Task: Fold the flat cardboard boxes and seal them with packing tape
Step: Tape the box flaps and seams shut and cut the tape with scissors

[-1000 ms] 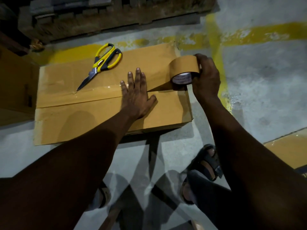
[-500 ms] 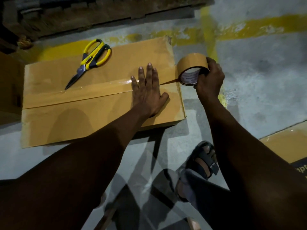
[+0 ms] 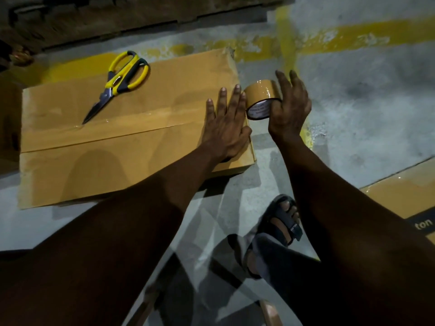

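Note:
A brown cardboard box [image 3: 98, 158] lies on the concrete floor with a shiny strip of brown tape [image 3: 131, 124] along its middle seam. My left hand [image 3: 226, 125] lies flat, fingers spread, on the box's right end, over the taped seam. My right hand [image 3: 290, 107] grips the roll of brown packing tape [image 3: 261, 102] just past the box's right edge, beside my left fingertips. Yellow-and-black scissors [image 3: 120, 82] rest on the box top, at its far side, blades closed.
A wooden pallet [image 3: 131, 17] runs along the far side. Yellow painted lines [image 3: 353, 38] cross the floor. Another cardboard piece [image 3: 407, 198] lies at the right edge. My sandalled foot [image 3: 282, 220] is below the box. Something brown [image 3: 9, 118] stands at the left edge.
My right hand has pulled the tape roll rightward past the box's right edge and lower. My left hand slid right along the seam to the box's end.

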Tool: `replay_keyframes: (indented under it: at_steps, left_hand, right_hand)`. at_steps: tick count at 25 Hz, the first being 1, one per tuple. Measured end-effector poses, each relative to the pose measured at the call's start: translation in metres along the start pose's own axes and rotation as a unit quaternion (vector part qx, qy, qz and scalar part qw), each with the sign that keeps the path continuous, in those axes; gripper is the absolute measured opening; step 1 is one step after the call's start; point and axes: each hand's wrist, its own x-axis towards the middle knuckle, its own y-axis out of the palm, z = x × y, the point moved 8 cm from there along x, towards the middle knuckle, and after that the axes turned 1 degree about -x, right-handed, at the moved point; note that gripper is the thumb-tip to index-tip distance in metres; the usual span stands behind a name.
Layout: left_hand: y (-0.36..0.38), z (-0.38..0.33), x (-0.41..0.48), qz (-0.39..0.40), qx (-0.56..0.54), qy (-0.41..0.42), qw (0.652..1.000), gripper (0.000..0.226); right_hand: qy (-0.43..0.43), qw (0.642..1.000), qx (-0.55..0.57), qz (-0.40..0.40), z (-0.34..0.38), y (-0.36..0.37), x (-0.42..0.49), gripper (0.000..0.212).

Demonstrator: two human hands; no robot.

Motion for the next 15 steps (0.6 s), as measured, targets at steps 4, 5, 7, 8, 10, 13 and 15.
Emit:
replay_keyframes:
  at_steps: [4,5,7,8,10,13,15]
  left_hand:
    - [0.005,0.049,-0.033,0.003,0.009,0.003,1.0,0.073]
    - [0.007,0.073,-0.047,0.001,0.016,-0.025,1.0,0.073]
    - [0.01,0.127,-0.08,0.007,0.024,-0.076,0.997,0.073]
    - [0.011,0.154,-0.098,0.014,0.023,-0.097,0.995,0.073]
    - [0.009,0.212,-0.135,0.014,0.022,-0.141,0.99,0.072]
    - [0.007,0.286,-0.182,0.008,0.009,-0.213,0.977,0.072]
    - [0.006,0.32,-0.206,0.006,-0.014,-0.251,0.968,0.073]
  right_hand:
    - [-0.11,0.956,-0.255,0.093,0.049,0.034,-0.017,0.064]
    - [-0.118,0.948,-0.278,0.098,0.058,0.043,-0.024,0.064]
    - [-0.141,0.938,-0.3,0.1,0.075,0.061,-0.037,0.065]
    - [-0.156,0.933,-0.307,0.108,0.083,0.071,-0.047,0.066]
    - [-0.176,0.927,-0.3,0.139,0.105,0.098,-0.066,0.068]
    - [-0.221,0.917,-0.262,0.205,0.158,0.138,-0.087,0.069]
    - [-0.261,0.904,-0.248,0.231,0.201,0.168,-0.093,0.069]
